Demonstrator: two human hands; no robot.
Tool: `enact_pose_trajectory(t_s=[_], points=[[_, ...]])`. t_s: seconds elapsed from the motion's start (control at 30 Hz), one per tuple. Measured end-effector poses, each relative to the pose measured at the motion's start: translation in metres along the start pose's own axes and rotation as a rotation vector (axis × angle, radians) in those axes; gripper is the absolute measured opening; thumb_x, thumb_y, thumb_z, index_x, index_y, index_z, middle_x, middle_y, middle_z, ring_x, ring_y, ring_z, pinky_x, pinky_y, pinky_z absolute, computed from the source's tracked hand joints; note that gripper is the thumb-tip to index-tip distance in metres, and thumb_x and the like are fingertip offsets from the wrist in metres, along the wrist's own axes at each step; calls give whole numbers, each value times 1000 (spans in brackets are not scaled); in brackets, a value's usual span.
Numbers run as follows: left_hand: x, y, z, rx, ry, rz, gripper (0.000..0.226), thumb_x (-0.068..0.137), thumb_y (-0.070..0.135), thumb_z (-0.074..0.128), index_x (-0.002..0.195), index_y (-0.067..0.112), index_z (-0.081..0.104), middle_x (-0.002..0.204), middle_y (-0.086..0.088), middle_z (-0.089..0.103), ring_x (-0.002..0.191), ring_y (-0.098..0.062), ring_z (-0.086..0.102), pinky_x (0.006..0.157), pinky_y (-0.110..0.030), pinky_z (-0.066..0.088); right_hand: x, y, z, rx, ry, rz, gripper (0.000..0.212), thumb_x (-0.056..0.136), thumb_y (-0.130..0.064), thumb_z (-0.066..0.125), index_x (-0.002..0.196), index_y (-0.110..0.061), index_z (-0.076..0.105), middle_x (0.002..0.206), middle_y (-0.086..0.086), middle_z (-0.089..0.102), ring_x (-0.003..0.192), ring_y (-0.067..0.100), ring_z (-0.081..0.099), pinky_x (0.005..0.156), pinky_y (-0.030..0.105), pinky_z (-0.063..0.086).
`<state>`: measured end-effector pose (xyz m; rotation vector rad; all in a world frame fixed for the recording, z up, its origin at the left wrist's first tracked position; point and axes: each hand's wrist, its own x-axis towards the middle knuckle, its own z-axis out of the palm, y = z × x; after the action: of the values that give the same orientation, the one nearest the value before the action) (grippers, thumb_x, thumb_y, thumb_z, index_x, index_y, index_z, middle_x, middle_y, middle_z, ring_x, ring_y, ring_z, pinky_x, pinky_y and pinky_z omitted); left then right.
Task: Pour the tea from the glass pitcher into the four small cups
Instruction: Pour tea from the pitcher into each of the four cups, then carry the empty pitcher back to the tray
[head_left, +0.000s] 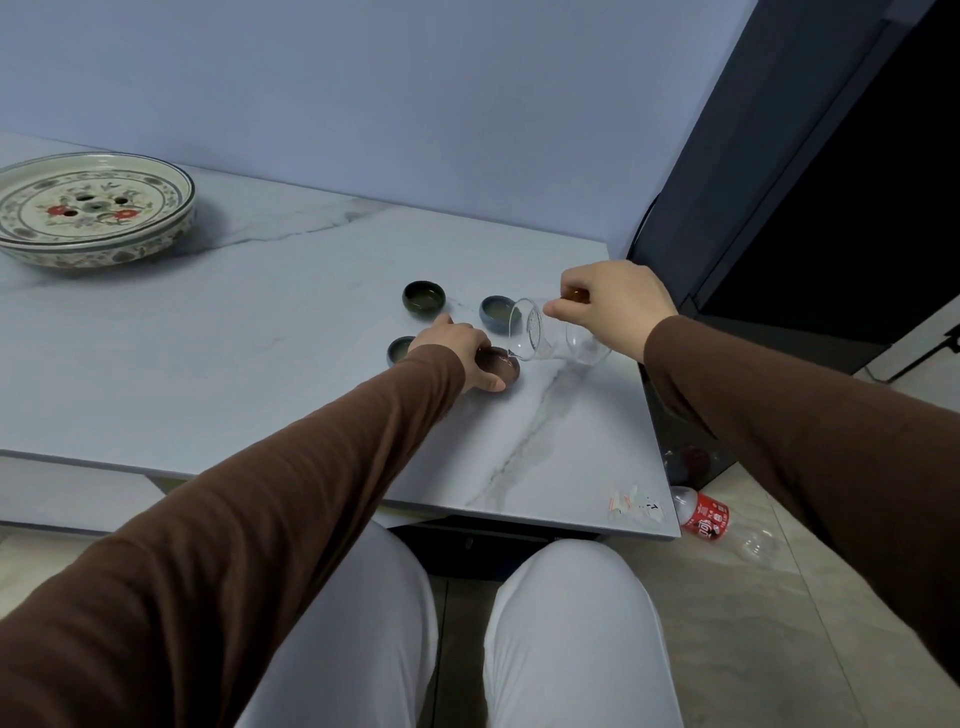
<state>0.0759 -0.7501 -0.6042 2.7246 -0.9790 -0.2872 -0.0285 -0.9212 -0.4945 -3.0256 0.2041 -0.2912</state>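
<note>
My right hand (613, 304) grips the handle of the clear glass pitcher (556, 335), which is tipped steeply to the left with its spout over a brown cup (506, 366). My left hand (457, 353) holds that brown cup by its near side on the marble table (260, 338). A dark green cup (424, 298) stands behind, a blue-grey cup (496, 312) sits beside the pitcher's mouth, and a third small cup (400, 349) is partly hidden behind my left hand. The green and blue-grey cups hold pale liquid.
A large flowered ceramic tea tray (93, 208) stands at the table's far left. The table's right edge is close to the pitcher. A plastic bottle with a red label (701, 514) lies on the floor at the right. My knees are under the table's front edge.
</note>
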Motion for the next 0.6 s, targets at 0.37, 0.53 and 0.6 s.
enact_pose_trajectory(t_s=[0.37, 0.53, 0.6], points=[[-3, 11, -8, 10, -38, -47, 82, 67, 63, 64, 136, 25, 45, 130, -4, 56, 122, -28, 40, 99, -40, 41, -19, 35, 21, 632, 60, 418, 37, 80, -52, 63, 72, -16, 69, 73, -1, 67, 66, 17, 55, 66, 32, 46], [-7, 5, -31, 23, 65, 2, 65, 73, 55, 65, 128, 24, 52, 127, 0, 59, 120, -26, 43, 99, -41, 42, -15, 30, 16, 752, 140, 428, 38, 80, -55, 60, 60, -22, 61, 61, -12, 58, 61, 13, 49, 61, 30, 39], [-8, 1, -42, 50, 92, 22, 62, 74, 54, 64, 127, 24, 53, 125, -1, 60, 118, -27, 44, 100, -41, 41, -11, 26, 16, 794, 157, 427, 40, 81, -56, 59, 60, -23, 60, 57, -14, 55, 59, 12, 47, 61, 30, 38]])
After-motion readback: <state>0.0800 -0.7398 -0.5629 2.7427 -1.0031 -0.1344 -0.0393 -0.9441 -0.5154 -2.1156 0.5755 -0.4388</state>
